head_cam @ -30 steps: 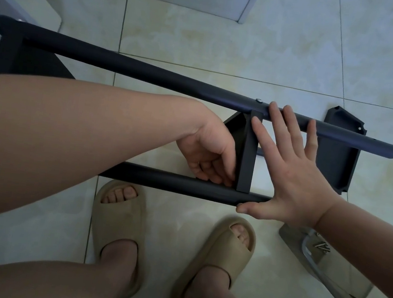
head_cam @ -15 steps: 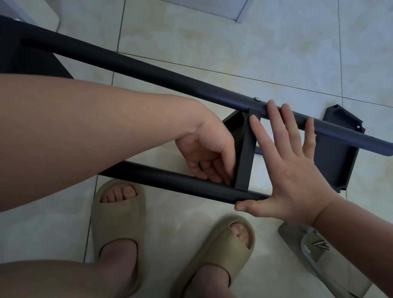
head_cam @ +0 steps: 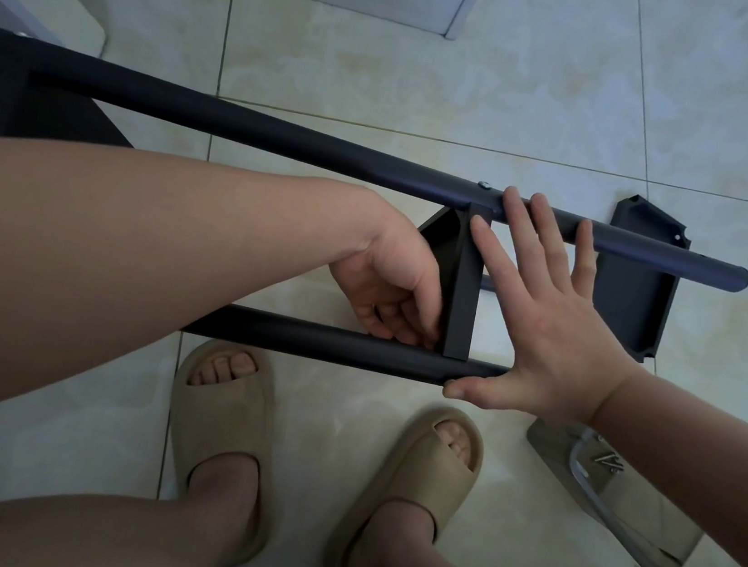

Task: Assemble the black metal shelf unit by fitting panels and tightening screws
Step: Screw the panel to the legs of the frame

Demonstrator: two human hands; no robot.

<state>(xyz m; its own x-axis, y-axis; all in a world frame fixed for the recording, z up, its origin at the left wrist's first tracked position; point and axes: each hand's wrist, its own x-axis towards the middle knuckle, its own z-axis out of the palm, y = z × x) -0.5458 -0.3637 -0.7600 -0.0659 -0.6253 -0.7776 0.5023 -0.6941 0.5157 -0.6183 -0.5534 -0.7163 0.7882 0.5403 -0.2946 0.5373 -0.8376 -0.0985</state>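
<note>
The right hand's fingers (head_cam: 517,226) are straight and spread apart, their tips laid over the upper tube (head_cam: 286,138) of the black shelf frame, while the thumb reaches down and touches the end of the lower tube (head_cam: 317,337); the right hand (head_cam: 547,325) spans the gap between the two tubes with a flat palm. Just beside its index finger stands the upright panel (head_cam: 466,286) that joins both tubes, with a small screw (head_cam: 485,184) in the upper tube just above that fingertip. On the panel's other side, the left hand's fingers (head_cam: 404,325) are curled close together against the panel, right above the lower tube; whether they pinch anything there I cannot tell. The left hand (head_cam: 390,290) comes in from the frame's long side. Beyond the right little finger a loose black panel (head_cam: 637,289) lies on the tiled floor (head_cam: 484,83). Below the right wrist sits a clear plastic packet (head_cam: 634,531) holding spare screws (head_cam: 608,461). Below both hands are two feet in tan slippers (head_cam: 221,420).
</note>
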